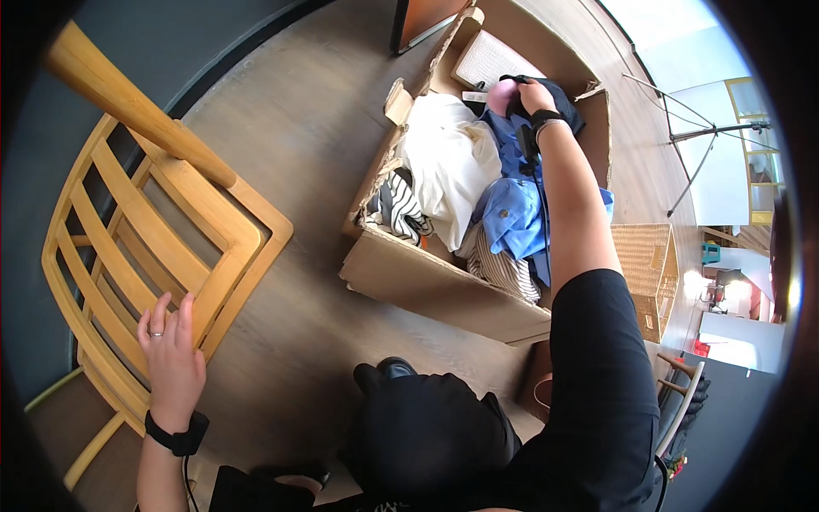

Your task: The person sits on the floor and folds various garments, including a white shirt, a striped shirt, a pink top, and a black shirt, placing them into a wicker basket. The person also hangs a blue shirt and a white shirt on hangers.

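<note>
My right hand (536, 97) reaches into a worn cardboard box (448, 281) and grips dark fabric (563, 102), beside a rounded pink thing (503, 97) that I cannot name. Around it in the box lie a pale textured case or bag (492, 59), a bunched white cloth (445, 160), blue garments (515, 214), a black-and-white striped cloth (403, 208) and a brown-striped cloth (499, 269). My left hand (173, 352), a ring on one finger, rests with fingers apart against the slatted wooden chair (246, 237) on the left.
Right of the box stands a woven basket (643, 269). A thin-legged metal stand (713, 131) is at the upper right, a chair with a pale frame (684, 397) at the lower right. An orange-brown panel (425, 19) stands behind the box. A dark wall (160, 45) runs beyond the wooden chair.
</note>
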A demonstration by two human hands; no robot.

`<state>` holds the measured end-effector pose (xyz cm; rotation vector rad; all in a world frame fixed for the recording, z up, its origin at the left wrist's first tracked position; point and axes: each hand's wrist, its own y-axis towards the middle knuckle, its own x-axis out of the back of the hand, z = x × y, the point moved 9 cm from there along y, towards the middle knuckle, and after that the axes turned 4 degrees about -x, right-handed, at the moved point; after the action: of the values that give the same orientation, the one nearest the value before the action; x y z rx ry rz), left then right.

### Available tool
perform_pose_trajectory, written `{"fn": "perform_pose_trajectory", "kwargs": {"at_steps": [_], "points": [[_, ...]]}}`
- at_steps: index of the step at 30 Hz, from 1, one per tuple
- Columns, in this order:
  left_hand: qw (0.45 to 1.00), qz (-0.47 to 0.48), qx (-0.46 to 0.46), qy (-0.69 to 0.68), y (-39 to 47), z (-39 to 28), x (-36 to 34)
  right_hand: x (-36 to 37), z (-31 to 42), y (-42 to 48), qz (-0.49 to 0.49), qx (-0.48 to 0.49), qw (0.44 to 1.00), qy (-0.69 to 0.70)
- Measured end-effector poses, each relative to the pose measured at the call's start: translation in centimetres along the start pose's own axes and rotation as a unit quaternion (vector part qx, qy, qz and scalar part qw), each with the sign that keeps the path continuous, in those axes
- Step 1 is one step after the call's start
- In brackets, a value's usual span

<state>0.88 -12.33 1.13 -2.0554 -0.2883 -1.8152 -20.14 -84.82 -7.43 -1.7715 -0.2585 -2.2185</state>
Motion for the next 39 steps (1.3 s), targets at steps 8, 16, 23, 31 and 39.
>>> {"fn": "perform_pose_trajectory", "kwargs": {"at_steps": [8,16,23,31,39], "points": [[1.000,-0.023,-0.003,0.003,-0.1,0.2,0.1,-0.3,-10.7,-3.7,0.088,-0.227,0.815,0.526],[0.997,0.048,-0.006,-0.058,0.3,0.4,-0.4,15.9,-10.2,-15.6,-0.051,-0.059,0.649,0.757],[0.983,-0.027,-0.076,-0.164,-0.3,0.6,2.4,26.5,6.8,-29.6,0.031,0.115,0.673,0.730],[0.887,-0.408,-0.179,-0.125,-8.1,-4.2,14.4,21.9,35.1,-45.5,0.312,0.237,0.659,0.642],[0.415,-0.353,0.079,-0.835,-12.9,14.9,13.6,11.7,50.5,-50.5,0.501,0.193,0.584,0.609]]}}
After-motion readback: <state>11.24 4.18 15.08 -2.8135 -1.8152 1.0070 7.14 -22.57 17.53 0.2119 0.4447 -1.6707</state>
